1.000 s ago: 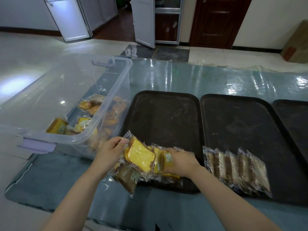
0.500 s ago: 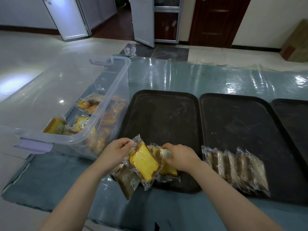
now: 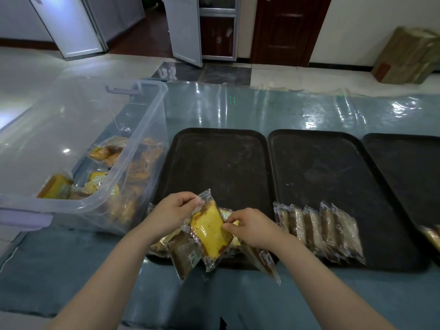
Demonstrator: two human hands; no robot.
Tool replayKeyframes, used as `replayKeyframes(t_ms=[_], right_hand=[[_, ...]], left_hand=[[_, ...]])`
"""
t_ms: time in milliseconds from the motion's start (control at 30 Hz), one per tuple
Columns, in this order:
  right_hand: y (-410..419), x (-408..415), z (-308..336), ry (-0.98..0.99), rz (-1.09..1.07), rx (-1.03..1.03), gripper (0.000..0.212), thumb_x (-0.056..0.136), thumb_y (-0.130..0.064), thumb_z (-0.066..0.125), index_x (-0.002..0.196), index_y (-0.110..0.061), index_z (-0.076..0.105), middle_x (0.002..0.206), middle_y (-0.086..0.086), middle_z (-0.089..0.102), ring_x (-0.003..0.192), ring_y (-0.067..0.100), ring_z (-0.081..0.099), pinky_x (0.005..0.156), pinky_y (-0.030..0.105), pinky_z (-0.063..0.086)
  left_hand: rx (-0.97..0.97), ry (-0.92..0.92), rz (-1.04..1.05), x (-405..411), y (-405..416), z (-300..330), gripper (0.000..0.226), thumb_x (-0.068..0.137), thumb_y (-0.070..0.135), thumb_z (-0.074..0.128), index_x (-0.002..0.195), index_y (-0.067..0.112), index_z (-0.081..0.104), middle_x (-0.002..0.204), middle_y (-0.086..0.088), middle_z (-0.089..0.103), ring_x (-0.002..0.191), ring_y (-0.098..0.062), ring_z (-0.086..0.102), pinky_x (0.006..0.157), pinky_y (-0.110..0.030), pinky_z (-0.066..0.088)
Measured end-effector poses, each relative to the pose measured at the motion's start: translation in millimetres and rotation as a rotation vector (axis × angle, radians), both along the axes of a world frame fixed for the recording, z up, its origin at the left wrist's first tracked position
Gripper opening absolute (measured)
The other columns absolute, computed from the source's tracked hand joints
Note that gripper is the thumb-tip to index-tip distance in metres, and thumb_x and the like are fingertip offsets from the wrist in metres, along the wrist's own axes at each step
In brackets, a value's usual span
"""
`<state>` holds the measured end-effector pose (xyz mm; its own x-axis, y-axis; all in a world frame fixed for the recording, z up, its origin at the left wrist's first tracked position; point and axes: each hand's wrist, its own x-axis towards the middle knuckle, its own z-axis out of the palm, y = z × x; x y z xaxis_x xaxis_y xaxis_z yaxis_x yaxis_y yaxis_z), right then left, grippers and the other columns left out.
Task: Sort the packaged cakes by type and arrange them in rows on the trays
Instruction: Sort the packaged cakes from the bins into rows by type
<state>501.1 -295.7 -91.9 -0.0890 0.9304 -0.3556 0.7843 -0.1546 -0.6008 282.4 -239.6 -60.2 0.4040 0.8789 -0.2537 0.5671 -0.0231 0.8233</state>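
Head view: since a second ago my left hand (image 3: 175, 211) has tilted the yellow cake (image 3: 210, 232) more upright over the left tray (image 3: 214, 163); it pinches the wrapper's top corner. My right hand (image 3: 252, 228) has come off the laid packets and now pinches the same cake's right edge. I judge it is being set into the yellow row. Brown cakes (image 3: 319, 231) sit in a row on the middle tray (image 3: 333, 167); more wait in the bin (image 3: 133, 139). Wrapper print is too blurred to read.
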Motion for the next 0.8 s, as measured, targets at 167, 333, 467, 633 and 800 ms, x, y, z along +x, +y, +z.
replayKeyframes(t_ms=[167,333,467,633,800], right_hand=[[-10.6,8.0,1.9,0.017,-0.055,-0.008,0.023,0.094,-0.042,0.063,0.100,-0.025,0.076,0.076,-0.014,0.062,0.073,0.003,0.059,0.067,0.024,0.049],[-19.4,16.3,4.2,0.041,-0.115,-0.018,0.025,0.095,-0.037,0.062,0.074,-0.025,0.070,0.054,-0.011,0.053,0.054,0.001,0.047,0.053,0.019,0.039],[-23.9,24.6,0.2,0.026,-0.154,-0.050,0.035,0.095,-0.036,0.059,0.074,-0.010,0.069,0.061,-0.001,0.056,0.058,0.010,0.050,0.056,0.027,0.040],[-25.0,39.0,-12.8,-0.043,-0.304,-0.114,0.037,0.096,-0.027,0.058,0.062,-0.013,0.061,0.056,-0.001,0.054,0.056,0.013,0.051,0.054,0.026,0.041],[-1.4,41.2,-30.0,-0.169,-0.336,-0.245,0.021,0.089,-0.013,0.054,0.087,-0.008,0.074,0.085,0.007,0.072,0.080,0.022,0.069,0.070,0.034,0.058]], left_hand=[[0.002,0.032,-0.033,9.8,0.0,-2.1,0.025,0.099,0.035,0.055,0.087,0.021,0.072,0.077,-0.004,0.066,0.072,-0.011,0.060,0.074,-0.035,0.048],[-0.040,0.041,-0.038,17.6,1.9,-3.1,0.024,0.095,0.042,0.059,0.085,0.025,0.074,0.080,0.004,0.071,0.078,-0.011,0.066,0.080,-0.038,0.053],[-0.008,0.104,-0.008,22.2,5.2,-4.0,0.025,0.091,0.048,0.062,0.085,0.026,0.072,0.075,0.005,0.071,0.074,-0.011,0.065,0.075,-0.035,0.052],[0.014,0.132,0.065,15.4,11.2,-2.5,0.020,0.089,0.044,0.067,0.085,0.025,0.071,0.074,-0.003,0.071,0.068,-0.013,0.064,0.067,-0.032,0.051],[0.022,0.144,0.103,4.7,9.9,-3.7,0.010,0.090,0.036,0.068,0.088,0.026,0.070,0.082,-0.005,0.073,0.080,-0.019,0.068,0.074,-0.032,0.053]])
